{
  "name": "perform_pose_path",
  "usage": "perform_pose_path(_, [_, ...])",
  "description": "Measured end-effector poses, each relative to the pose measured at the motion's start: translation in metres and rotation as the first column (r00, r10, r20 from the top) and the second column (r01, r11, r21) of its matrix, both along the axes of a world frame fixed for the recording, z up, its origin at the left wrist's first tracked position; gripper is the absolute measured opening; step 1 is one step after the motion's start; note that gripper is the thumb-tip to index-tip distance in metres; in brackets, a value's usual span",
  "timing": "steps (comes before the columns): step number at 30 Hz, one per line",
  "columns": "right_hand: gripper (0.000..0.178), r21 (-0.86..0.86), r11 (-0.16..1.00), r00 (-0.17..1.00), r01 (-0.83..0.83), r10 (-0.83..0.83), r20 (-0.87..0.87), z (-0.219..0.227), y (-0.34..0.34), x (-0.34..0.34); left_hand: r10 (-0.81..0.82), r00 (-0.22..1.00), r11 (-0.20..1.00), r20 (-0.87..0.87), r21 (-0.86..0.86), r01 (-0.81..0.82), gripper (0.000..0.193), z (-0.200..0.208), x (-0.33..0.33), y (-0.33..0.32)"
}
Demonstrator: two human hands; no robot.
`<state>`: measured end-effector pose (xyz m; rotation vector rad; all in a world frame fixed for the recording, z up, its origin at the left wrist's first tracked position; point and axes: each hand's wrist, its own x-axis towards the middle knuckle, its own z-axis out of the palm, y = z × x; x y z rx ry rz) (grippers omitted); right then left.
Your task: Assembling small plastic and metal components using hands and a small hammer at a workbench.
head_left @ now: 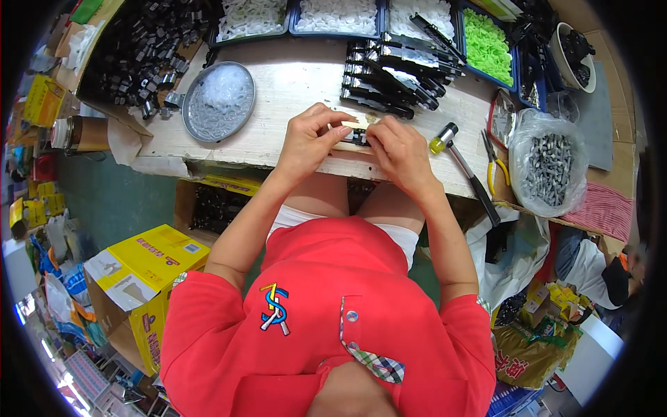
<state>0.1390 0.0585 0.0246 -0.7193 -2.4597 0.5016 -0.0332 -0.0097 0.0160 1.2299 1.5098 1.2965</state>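
Close to the table's front edge, a small black part (356, 137) sits between my hands, over what looks like a pale strip. My left hand (307, 141) closes thumb and fingers on its left end. Fingers bent together, my right hand (398, 148) grips the right end; my fingertips hide much of the part. Just beyond my hands lies a pile of long black plastic pieces (399, 73). To the right of my right hand rests a hammer (472, 179) with a yellowish, see-through head and a black handle.
A round metal dish (219, 104) of clear small pieces stands left, before a heap of black parts (149, 59). Blue trays of white pieces (337, 17) and green pieces (488, 45) line the back. Yellow-handled pliers (497, 170) lie beside a plastic bag of metal parts (549, 167).
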Motion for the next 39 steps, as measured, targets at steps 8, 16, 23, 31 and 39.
perform_pose_path(8, [0.009,0.113,0.992,0.990,-0.056,0.041,0.132,-0.004,0.005,-0.005,-0.062,0.992,0.998,-0.114,-0.021,0.060,0.017,-0.009,-0.001,0.008])
perform_pose_path(16, [0.013,0.165,0.980,0.980,-0.111,0.080,0.184,0.000,0.004,-0.010,-0.123,0.963,0.992,-0.240,-0.034,0.118,0.020,-0.010,-0.003,0.014])
perform_pose_path(23, [0.015,0.056,0.994,0.992,0.093,-0.088,-0.085,0.015,0.008,0.015,-0.211,0.713,0.977,-0.669,-0.116,0.181,0.023,0.018,0.011,0.036])
perform_pose_path(31, [0.014,-0.101,0.981,0.960,0.163,-0.182,-0.213,0.030,0.003,0.061,-0.145,0.822,0.988,-0.551,-0.034,0.151,0.012,0.062,-0.036,0.129])
perform_pose_path(39, [0.013,-0.147,0.982,0.971,0.121,-0.148,-0.187,0.022,0.004,0.059,-0.127,0.034,0.938,-0.991,-0.109,0.330,0.016,0.043,0.003,0.267])
